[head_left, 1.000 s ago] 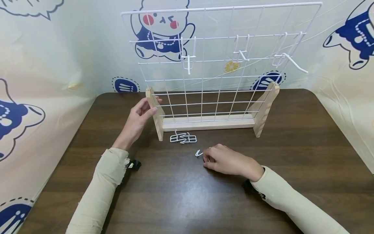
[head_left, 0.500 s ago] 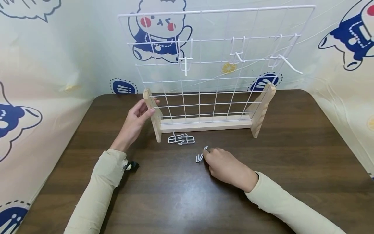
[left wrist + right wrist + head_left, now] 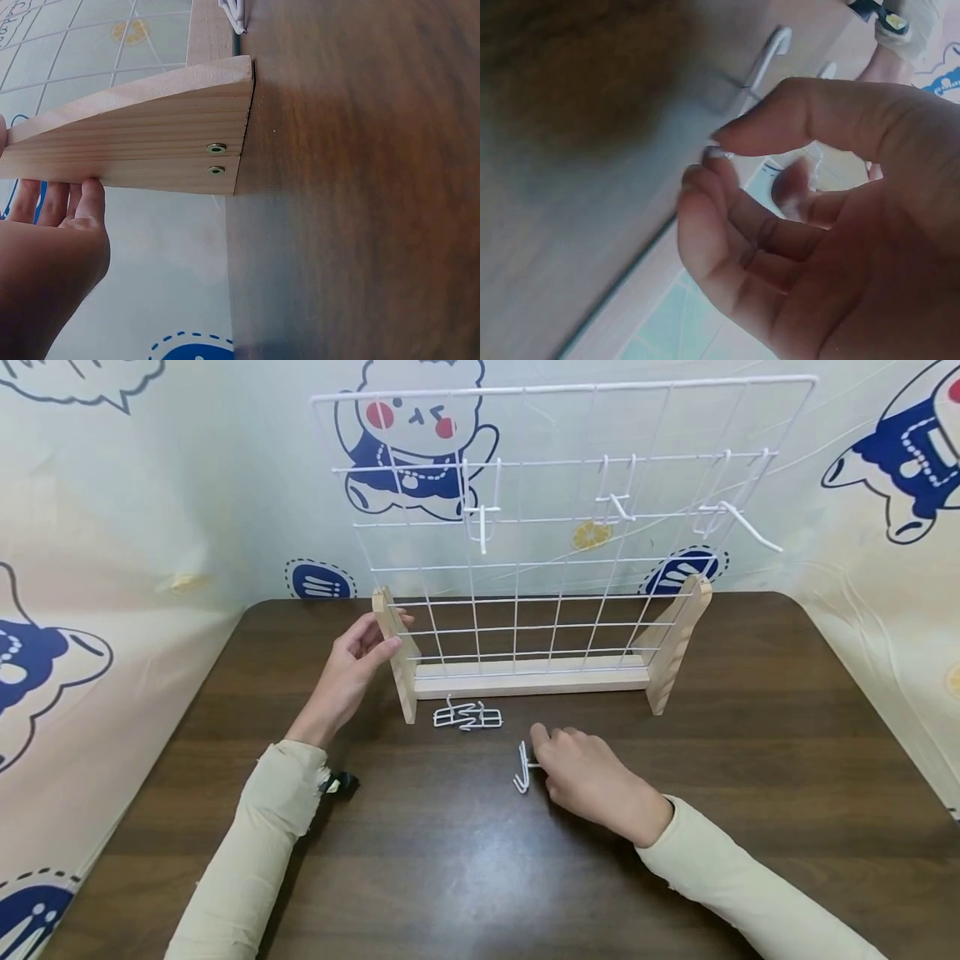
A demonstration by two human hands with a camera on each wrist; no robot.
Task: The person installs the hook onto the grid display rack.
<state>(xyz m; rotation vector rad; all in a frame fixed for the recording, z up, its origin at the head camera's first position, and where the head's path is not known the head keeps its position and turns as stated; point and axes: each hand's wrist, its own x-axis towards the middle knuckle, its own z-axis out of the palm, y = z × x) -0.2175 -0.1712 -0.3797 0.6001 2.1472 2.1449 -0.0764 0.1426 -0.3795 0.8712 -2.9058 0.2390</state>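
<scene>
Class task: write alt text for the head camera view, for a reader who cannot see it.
On a dark wooden table, the right hand pinches a small white wire hook, while the left hand holds the left foot of a white wire grid panel on a pale wooden stand. More white hooks lie before the stand.

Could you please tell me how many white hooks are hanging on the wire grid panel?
3: a left hook, a middle hook and a right hook, all along the upper rows. More lie on the table.

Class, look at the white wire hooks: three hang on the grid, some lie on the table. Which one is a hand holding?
The hook pinched by the right hand, lifted just off the table; the pile by the stand lies untouched.
</scene>
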